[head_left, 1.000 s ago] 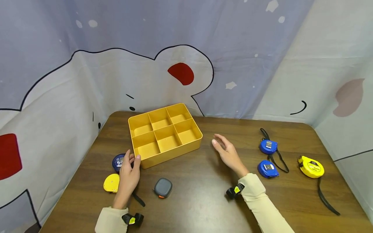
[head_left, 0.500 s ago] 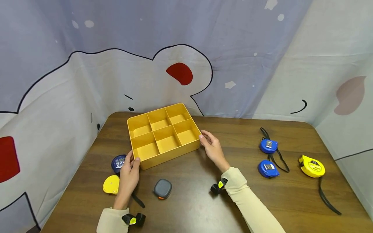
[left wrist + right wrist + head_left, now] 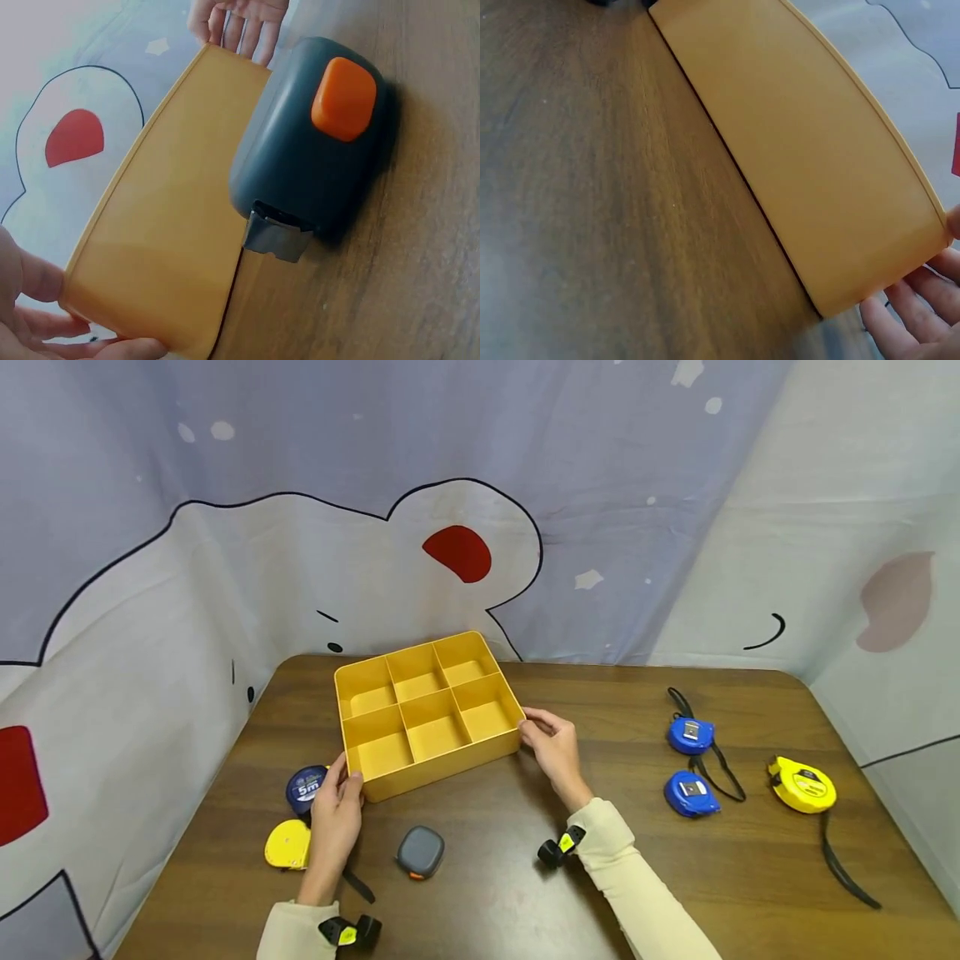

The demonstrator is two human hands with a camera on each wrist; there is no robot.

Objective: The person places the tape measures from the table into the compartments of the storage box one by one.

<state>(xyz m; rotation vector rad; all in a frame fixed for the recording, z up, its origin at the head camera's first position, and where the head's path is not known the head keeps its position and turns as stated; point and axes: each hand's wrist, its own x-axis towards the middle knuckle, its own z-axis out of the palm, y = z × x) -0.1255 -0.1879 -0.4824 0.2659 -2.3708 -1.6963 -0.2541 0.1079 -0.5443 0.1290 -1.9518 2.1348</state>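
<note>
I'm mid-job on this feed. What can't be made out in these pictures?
Head view: the right side of the dark blue tape measure, hidden behind the left hand.
Head view: the far outer wall of the yellow box, hidden by the box itself.
Right wrist view: part of the right hand, cut off by the right edge.
Right wrist view: a dark shape, unidentifiable, cut off by the top edge.

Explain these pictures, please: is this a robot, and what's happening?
No robot: those are a person's bare left hand and right hand, holding a yellow box by its near corners. The wide picture comes from a head-worn camera; the close-ups from the left wrist camera and right wrist camera. On the wooden table, a gray tape measure lies in front, a dark blue one and a yellow one near the left hand, two blue ones and another yellow one on the right.
</note>
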